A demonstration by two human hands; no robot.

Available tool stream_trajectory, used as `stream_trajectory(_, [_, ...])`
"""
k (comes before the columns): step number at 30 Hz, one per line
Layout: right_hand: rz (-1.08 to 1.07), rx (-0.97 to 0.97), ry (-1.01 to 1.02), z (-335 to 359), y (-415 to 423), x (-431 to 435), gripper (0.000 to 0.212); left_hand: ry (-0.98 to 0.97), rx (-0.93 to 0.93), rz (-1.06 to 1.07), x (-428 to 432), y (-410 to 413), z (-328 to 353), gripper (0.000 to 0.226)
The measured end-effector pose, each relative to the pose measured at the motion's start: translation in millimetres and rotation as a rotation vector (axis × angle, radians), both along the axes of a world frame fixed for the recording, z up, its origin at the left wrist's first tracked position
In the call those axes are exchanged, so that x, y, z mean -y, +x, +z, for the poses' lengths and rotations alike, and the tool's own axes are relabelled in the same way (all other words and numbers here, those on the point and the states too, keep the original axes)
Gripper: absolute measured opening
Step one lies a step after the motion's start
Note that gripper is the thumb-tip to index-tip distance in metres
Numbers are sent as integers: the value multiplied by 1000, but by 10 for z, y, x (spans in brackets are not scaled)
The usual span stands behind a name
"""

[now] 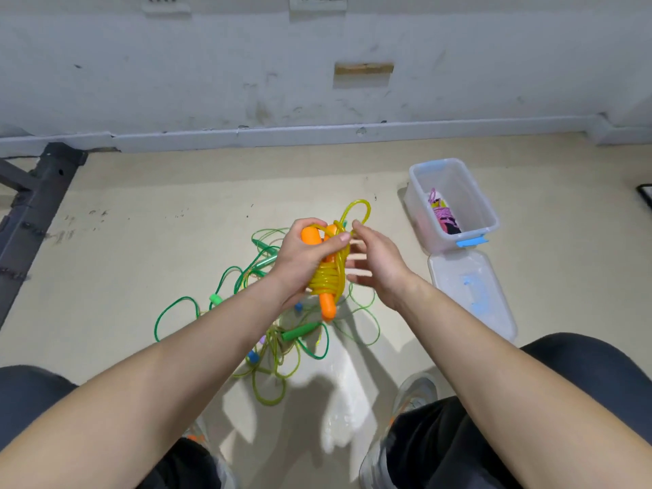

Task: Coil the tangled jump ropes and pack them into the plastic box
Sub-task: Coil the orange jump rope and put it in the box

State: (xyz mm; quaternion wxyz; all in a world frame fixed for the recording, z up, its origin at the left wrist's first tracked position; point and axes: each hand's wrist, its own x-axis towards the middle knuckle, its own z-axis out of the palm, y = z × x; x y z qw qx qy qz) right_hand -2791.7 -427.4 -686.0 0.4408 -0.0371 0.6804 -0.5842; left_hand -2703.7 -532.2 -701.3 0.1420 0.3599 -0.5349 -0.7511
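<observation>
One coil [326, 282]: left hand [300, 257] grips it and handles [310, 236] so wraps hold; right hand [379, 262], fingers [356, 257] spread, steadies the loop [357, 209] past its fingertips.

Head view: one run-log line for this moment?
left hand grips yellow rope, coiled round its orange handles | right hand open beside it | plastic box holds pink rope | green ropes tangled on floor

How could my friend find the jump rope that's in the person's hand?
On the floor, find the messy pile of green ropes. Just above it, the left hand grips a yellow rope. It is the only one with orange handles.
</observation>
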Motion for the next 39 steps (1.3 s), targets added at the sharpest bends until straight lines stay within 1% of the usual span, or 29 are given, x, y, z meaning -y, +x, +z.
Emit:
stream_trajectory(2, [67, 38, 57, 58, -79, -53, 38, -14, -13, 50, 17, -248, 43, 60])
stream_trajectory(4, [148, 51, 81, 107, -232, -112, 38, -4, -17, 57, 29, -508, 79, 67])
stream_trajectory(6, [189, 2, 83, 146, -459, -176, 25, 13, -39, 50, 25, -787, 78, 75])
stream_trajectory(7, [201, -33, 78, 160, -597, -207, 17, 16, -43, 44, 18, -940, 67, 75])
stream_trajectory(8, [204, -62, 74, 166, -747, -239, 12, 9, -47, 30, 8, -1098, 53, 70])
stream_trajectory(9, [199, -88, 82, 157, -907, -269, 15, -3, -45, 1, 0, -1264, 37, 61])
stream_trajectory(11, [180, -139, 124, 104, -1257, -332, 29, -22, -25, -98, -26, -1605, -10, 47])
stream_trajectory(12, [169, -165, 154, 45, -1453, -362, 35, -41, 1, -145, -36, -1780, -61, 44])
stream_trajectory(14, [140, -204, 201, -81, -1838, -439, 40, -94, 53, -193, -72, -2135, -201, 37])
stream_trajectory(15, [119, -217, 221, -176, -2045, -481, 39, -120, 77, -202, -106, -2310, -269, 36])
stream_trajectory(17, [76, -250, 255, -382, -2443, -569, 28, -144, 119, -201, -194, -2688, -433, 46])
stream_trajectory(18, [42, -264, 270, -508, -2645, -606, 23, -142, 135, -195, -232, -2883, -539, 51])
stream_trajectory(19, [-4, -274, 283, -639, -2836, -635, 23, -124, 145, -189, -257, -3082, -679, 50])
stream_trajectory(22, [-140, -338, 374, -1081, -3365, -689, 36, -76, 174, -256, -346, -3578, -1073, 43])
stream_trajectory(23, [-161, -377, 420, -1261, -3540, -695, 36, -72, 187, -294, -384, -3730, -1203, 37])
stream_trajectory(25, [-165, -468, 519, -1568, -3816, -686, 30, -47, 213, -326, -427, -3989, -1425, 18])
stream_trajectory(26, [-155, -506, 568, -1719, -3935, -676, 26, -9, 226, -326, -444, -4128, -1560, 16])
stream_trajectory(29, [-87, -588, 724, -2103, -4157, -609, 13, 94, 277, -335, -488, -4412, -1874, 11])
stream_trajectory(30, [-61, -604, 778, -2211, -4185, -581, 11, 115, 301, -346, -510, -4461, -1958, 14])
stream_trajectory(34, [16, -689, 971, -2542, -4173, -529, 25, 172, 340, -425, -595, -4581, -2144, 17])
stream_trajectory(37, [62, -750, 1086, -2674, -4104, -549, 29, 203, 333, -490, -644, -4579, -2093, 31])
stream_trajectory(39, [81, -802, 1131, -2695, -4039, -581, 30, 198, 313, -491, -633, -4572, -2057, 25])
